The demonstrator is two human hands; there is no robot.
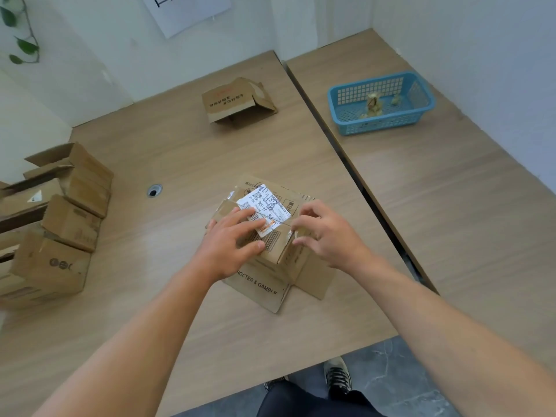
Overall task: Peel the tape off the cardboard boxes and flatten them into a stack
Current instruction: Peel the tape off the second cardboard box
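On the wide wooden table [150, 296], a labelled cardboard box [272, 249] sits near the front edge. The left hand [231, 245] lies flat and spread on its top; the right hand [328, 233], curled, pinches clear tape [292, 233] at its right edge.

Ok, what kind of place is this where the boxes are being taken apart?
Probably a plain office or workroom: two wood-topped desks pushed together against white walls, one with a cable hole, a printed notice stuck on the wall, and cardboard boxes piled at the left.
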